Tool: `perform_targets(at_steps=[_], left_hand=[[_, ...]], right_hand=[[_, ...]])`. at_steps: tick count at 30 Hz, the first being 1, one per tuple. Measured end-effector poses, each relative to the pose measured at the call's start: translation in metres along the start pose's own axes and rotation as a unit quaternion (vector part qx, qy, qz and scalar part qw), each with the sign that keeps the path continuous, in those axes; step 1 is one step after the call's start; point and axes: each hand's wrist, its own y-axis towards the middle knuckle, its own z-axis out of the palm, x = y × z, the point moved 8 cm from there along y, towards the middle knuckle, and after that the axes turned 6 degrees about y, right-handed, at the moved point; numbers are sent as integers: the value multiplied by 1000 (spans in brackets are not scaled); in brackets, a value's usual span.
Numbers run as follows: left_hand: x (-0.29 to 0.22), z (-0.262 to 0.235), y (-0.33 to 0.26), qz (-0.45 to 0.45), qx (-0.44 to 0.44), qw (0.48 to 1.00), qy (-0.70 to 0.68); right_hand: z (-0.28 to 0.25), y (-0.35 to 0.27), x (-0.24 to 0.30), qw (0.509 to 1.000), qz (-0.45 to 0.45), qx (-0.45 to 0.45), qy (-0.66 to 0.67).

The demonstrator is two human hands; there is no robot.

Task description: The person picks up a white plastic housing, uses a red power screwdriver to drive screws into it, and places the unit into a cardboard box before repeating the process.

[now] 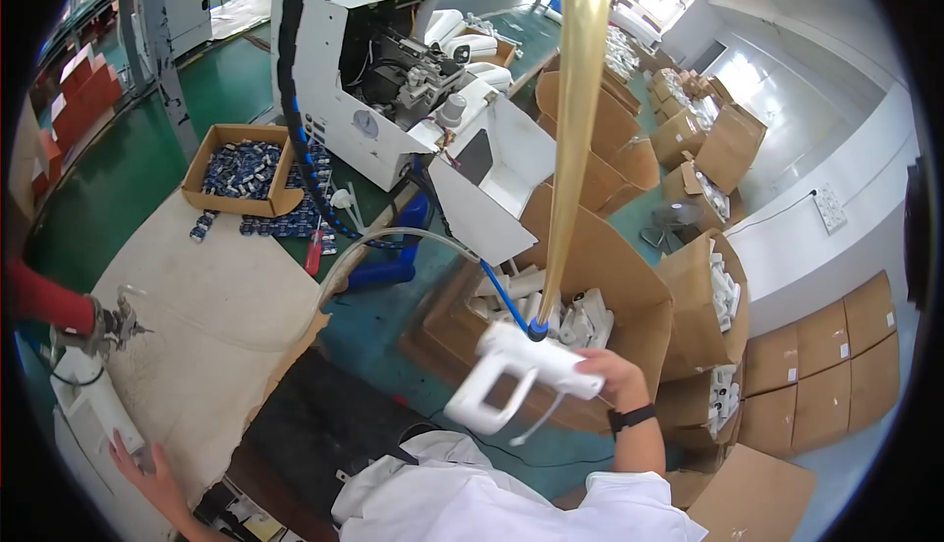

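My right hand (618,377), with a black band at its wrist, is closed around one end of a white plastic housing with a loop handle (521,365). A thin white cord or strip (539,420) hangs below the housing. My left hand (147,468) lies at the worktable's left edge with fingers spread, the fingertips against a long white part (98,399). Just beyond that part is a red machine arm with a metal head (113,326). A yellowish tube (578,129) with a blue fitting hangs in front of the housing and partly crosses it.
A cardboard box of small blue-wrapped parts (241,173) stands at the far end of the worktable (197,276), near a red-handled screwdriver (315,252). An opened white machine (344,60) stands beyond. Large cartons (619,267) with white housings are on the right, beside stacked brown boxes (821,365).
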Motion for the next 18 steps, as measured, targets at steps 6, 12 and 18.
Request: perform_targets(at_steps=[6, 12, 18], left_hand=[[0, 4, 4, -37, -10, 999, 10], [-78, 8, -24, 4, 134, 990, -51], [-124, -37, -2, 61, 199, 976, -58]], right_hand=[[-86, -44, -42, 952, -48, -143, 267], [-18, 5, -26, 992, 115, 50, 30], [278, -18, 90, 860, -18, 456, -229]])
